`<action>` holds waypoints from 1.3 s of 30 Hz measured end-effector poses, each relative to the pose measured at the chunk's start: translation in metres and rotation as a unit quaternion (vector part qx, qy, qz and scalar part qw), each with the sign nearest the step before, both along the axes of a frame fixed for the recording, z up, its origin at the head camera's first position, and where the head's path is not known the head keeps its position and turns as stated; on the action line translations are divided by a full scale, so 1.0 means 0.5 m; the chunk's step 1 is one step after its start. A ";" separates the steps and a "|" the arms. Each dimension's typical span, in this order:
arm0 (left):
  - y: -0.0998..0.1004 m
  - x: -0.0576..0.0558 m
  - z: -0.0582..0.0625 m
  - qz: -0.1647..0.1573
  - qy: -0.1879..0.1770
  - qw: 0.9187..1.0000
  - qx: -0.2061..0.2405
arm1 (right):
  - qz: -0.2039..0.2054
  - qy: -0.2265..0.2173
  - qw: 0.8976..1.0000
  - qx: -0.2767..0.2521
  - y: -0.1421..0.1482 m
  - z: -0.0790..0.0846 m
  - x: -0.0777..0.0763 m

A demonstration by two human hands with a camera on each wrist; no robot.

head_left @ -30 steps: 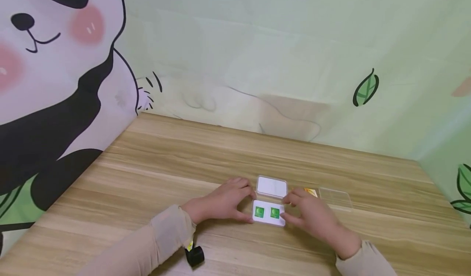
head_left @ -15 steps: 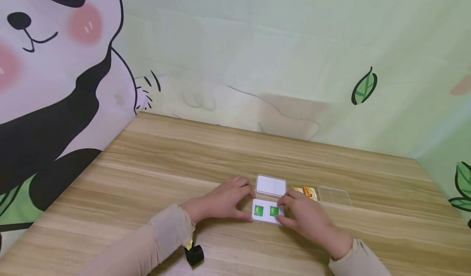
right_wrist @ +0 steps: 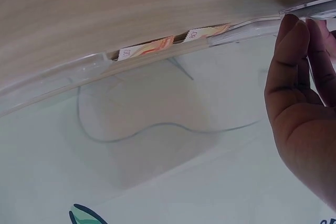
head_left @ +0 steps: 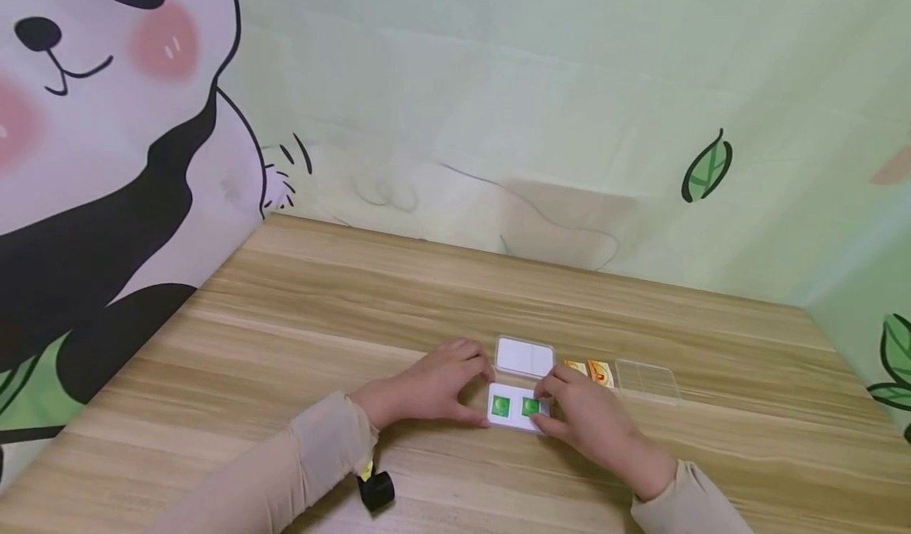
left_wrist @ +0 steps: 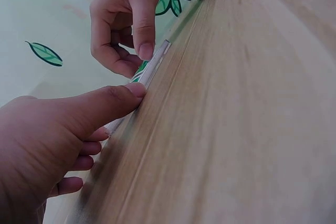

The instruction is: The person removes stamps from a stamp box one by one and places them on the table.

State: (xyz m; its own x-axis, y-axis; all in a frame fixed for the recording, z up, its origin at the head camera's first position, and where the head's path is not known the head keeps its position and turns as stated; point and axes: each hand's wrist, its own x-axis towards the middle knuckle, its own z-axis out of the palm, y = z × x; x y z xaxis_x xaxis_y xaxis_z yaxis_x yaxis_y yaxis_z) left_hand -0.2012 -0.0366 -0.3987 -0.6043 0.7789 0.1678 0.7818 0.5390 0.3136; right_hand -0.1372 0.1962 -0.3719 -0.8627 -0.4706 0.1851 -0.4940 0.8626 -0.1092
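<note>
Two green stamps lie side by side on a small white card-like case (head_left: 509, 420), the left green stamp (head_left: 500, 406) in plain sight. My left hand (head_left: 434, 384) grips the case's left end, thumb at the near corner and fingers at the far one. In the left wrist view its thumb presses the case's edge. My right hand (head_left: 594, 419) reaches over the right end, its curled thumb and forefinger around the right green stamp (head_left: 530, 407) and partly covering it. Behind the case lies a clear box with a white insert (head_left: 524, 356).
Two orange stamps (head_left: 600, 373) lie on the wooden table (head_left: 342, 304) behind my right hand. Right of them is a clear plastic lid (head_left: 648, 380). A small black object (head_left: 376, 490) shows by my left sleeve. A printed cloth wall (head_left: 427, 123) borders the table.
My right hand has shifted slightly left over the case, so its fingers now overlap the right green stamp and the orange stamps show more. My left hand has stayed put.
</note>
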 end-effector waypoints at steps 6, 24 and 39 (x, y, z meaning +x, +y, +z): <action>0.000 -0.001 0.000 0.001 0.001 1.000 -0.002 | 0.005 0.002 1.000 -0.003 0.000 0.000 -0.001; 0.000 0.002 0.002 0.002 -0.004 1.000 -0.004 | 0.005 -0.006 1.000 -0.004 0.000 0.001 -0.002; 0.000 0.004 0.005 0.004 -0.006 1.000 -0.009 | -0.004 -0.012 1.000 -0.012 0.001 -0.002 0.000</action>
